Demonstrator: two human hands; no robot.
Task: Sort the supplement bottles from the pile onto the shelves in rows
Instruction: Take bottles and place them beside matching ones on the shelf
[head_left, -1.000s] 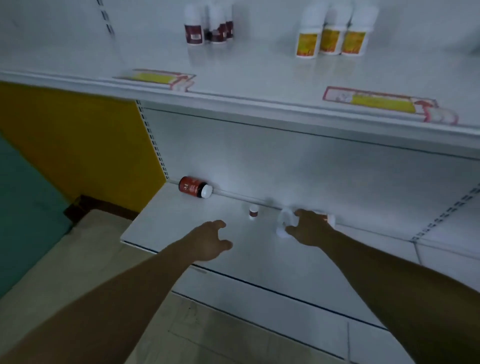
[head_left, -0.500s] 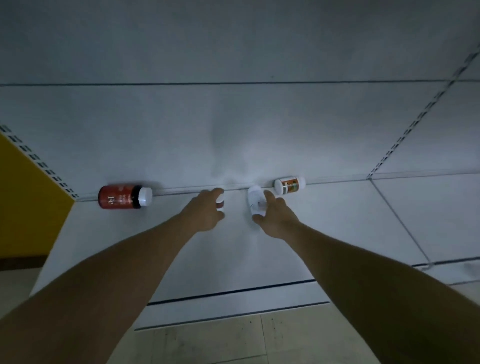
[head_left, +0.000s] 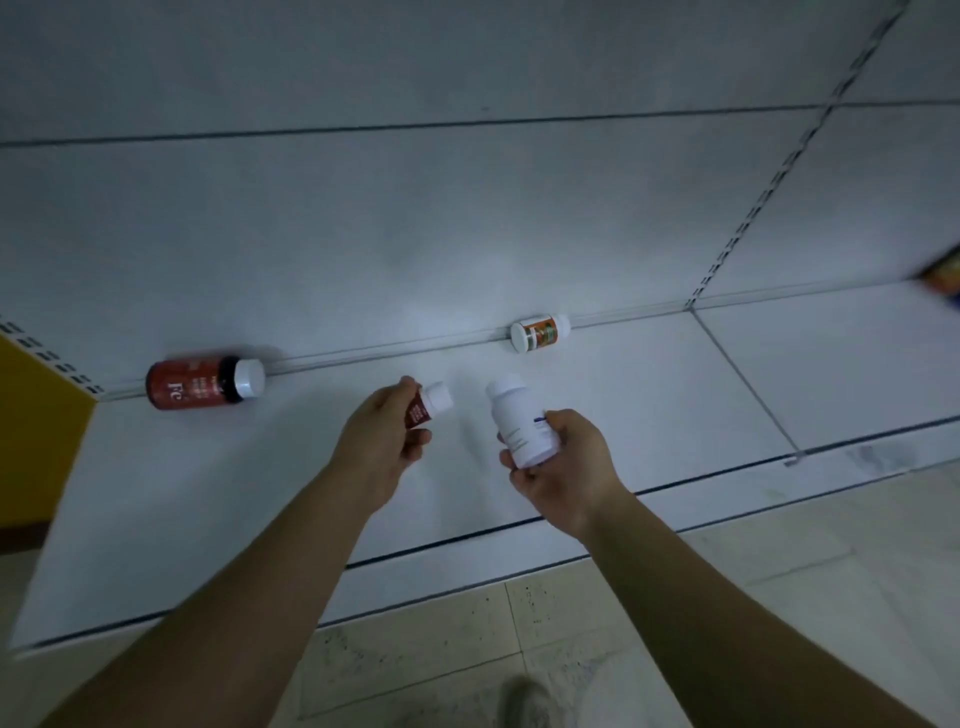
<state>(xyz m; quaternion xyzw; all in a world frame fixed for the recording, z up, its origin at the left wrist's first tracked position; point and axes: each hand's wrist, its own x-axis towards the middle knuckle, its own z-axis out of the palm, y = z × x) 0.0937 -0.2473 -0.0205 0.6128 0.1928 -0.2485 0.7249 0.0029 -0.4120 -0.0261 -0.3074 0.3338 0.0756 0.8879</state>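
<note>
Left grip (head_left: 379, 441): clasping small bottle (head_left: 427, 404) over shelf (head_left: 675, 395) middle.
Right grip (head_left: 566, 462): clasping white bottle (head_left: 519, 423) beside it.
Remaining: Fe bottle (head_left: 197, 389), orange bottle (head_left: 540, 332) lying along back edge, awaiting rows.

The view is dim with a cool bluish cast. A soft brighter patch lies on the pale grey back panel (head_left: 415, 234) just left of the small orange-labelled white plastic bottle (head_left: 540, 332); farther from that bottle the corners darken. Seam lines bow. A colourful object (head_left: 943, 275) far right of it is smeared.
</note>
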